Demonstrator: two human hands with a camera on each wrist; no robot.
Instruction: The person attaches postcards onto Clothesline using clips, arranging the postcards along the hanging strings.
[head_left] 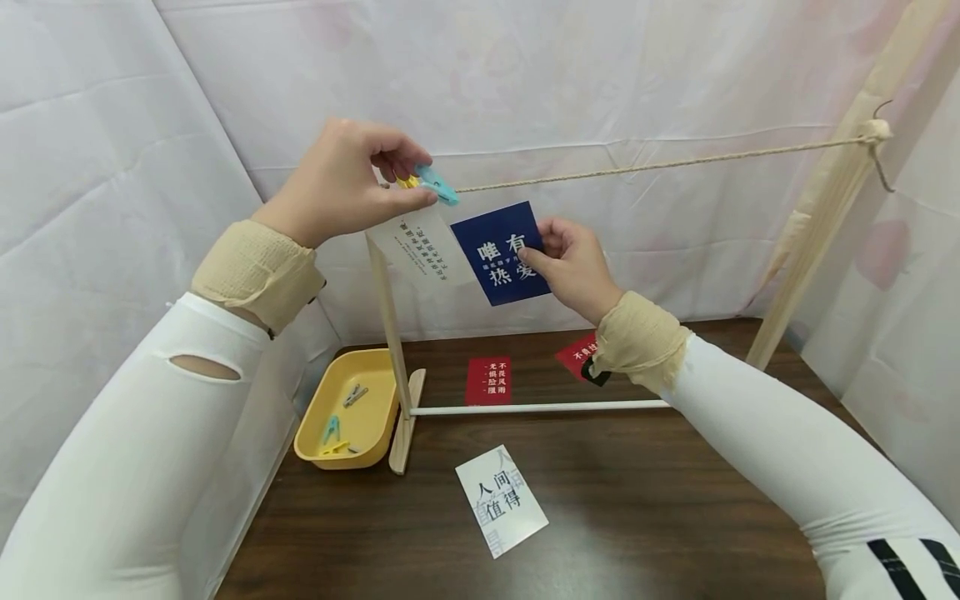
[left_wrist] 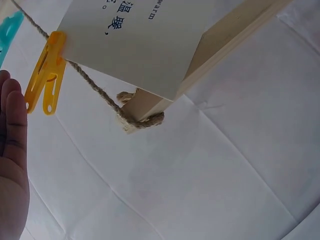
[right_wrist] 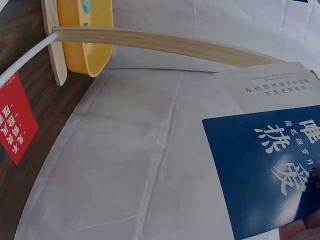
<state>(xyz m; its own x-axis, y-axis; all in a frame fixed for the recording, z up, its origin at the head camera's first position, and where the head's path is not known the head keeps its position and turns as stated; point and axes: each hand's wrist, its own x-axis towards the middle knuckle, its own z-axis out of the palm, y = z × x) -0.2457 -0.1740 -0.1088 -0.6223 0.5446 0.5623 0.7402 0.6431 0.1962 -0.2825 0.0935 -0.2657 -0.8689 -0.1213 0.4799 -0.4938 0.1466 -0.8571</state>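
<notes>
Blue card: Poised in mid-air just below the rope (head_left: 637, 170), the blue card (head_left: 501, 254) has only fingers visibly supporting it; loosened fingers could drop it to the table (head_left: 637, 500).

Right hand: At the card's 3 o'clock, the right hand (head_left: 573, 258) pinches its edge between thumb and fingers; a turned wrist could leave it crooked.

Blue peg: At 10 o'clock, the blue peg (head_left: 442, 187) sits by the rope, though whether it bites the line cannot be told.

Left hand: Beyond the peg, the left hand (head_left: 352, 177) pinches it between thumb and fingers; an uneven squeeze could send it springing away.

Hanging white card: At 9 o'clock, the hanging white card (head_left: 423, 250) sits partly behind its blue neighbor; an accidental nudge could set it swinging.

Yellow peg: Clipped at that white card's corner, the yellow peg (left_wrist: 46, 65) could slip if knuckles knock it.

Post: Toward 8 o'clock, the wooden post (head_left: 388, 317) could rock if the rope is tugged.
</notes>
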